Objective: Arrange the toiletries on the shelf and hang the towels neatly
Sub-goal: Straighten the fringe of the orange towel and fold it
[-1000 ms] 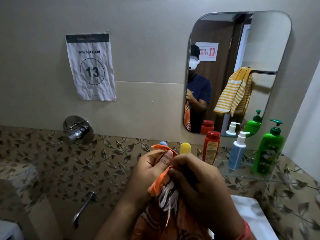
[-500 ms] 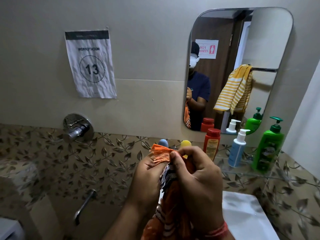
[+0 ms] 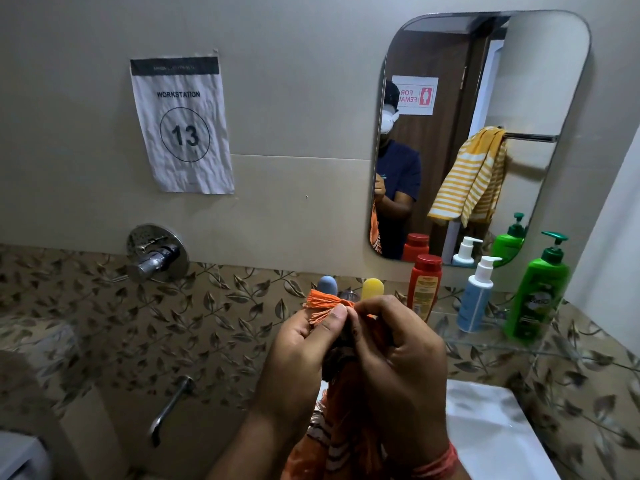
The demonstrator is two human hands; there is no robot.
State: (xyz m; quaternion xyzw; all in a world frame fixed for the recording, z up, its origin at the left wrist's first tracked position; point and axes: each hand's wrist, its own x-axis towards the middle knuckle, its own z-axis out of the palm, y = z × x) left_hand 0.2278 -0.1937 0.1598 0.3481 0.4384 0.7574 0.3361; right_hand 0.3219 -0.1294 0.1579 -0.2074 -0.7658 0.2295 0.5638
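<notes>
Both my hands are up in front of my chest, and the orange towel (image 3: 341,441) hangs bunched between them. My left hand (image 3: 298,355) pinches the fringed orange edge with thumb against fingers, the tassels fanning out just above the thumb. My right hand (image 3: 398,351) is curled round the same top edge, touching the left, so each grip is clamped on cloth. The rest of the towel drops down out of view between my forearms.

Beyond my knuckles, on the glass shelf (image 3: 485,341) under the mirror (image 3: 540,71), stand a red bottle (image 3: 423,289), a blue pump bottle (image 3: 474,299) and a green pump bottle (image 3: 538,292), upright in a row. Two rounded caps, grey-blue (image 3: 327,284) and yellow (image 3: 372,288), peek out just behind the fringe. In the mirror a yellow striped towel (image 3: 471,178) is draped over a rail.
</notes>
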